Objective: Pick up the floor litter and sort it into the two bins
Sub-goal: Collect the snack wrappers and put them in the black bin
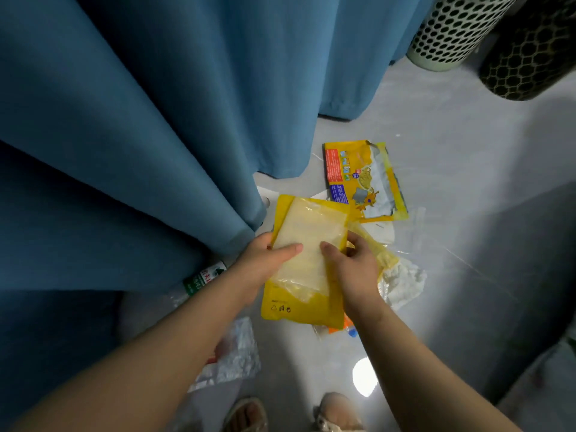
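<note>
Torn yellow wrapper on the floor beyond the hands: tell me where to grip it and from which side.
Probably pinch the ragged torn edge at the far right corner of the torn yellow wrapper, coming from the floor on its right. It lies flat, so that peeled-open flap seems the only part fingers can get under.

Yellow window pouch (307, 260) held flat above floor (467, 182) (both long edges gripped). Torn yellow packet (364, 179) lies flat beyond; crumpled white tissue (405, 282) right. White perforated bin (452, 29), dark mesh bin (530, 54) top right.
</note>
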Demonstrator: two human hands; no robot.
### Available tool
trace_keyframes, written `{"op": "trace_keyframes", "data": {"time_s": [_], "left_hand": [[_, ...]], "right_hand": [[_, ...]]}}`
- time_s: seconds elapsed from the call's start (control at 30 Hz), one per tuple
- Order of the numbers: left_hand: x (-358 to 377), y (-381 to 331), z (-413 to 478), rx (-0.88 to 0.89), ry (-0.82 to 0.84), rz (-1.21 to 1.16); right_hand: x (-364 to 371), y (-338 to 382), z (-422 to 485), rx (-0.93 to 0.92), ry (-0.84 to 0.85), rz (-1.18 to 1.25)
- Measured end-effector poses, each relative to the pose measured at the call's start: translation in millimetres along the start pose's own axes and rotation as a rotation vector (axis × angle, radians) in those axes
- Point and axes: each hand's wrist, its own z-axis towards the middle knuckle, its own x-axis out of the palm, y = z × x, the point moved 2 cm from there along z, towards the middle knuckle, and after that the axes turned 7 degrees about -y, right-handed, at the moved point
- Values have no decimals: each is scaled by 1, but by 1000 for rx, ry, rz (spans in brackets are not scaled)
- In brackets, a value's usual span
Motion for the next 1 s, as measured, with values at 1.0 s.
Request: {"op": "trace_keyframes", "data": {"time_s": [1.0], "left_hand": [[-15, -344, -408, 101, 98, -272]], "right_hand": [[-195, 380, -334, 16, -49, 186]]}}
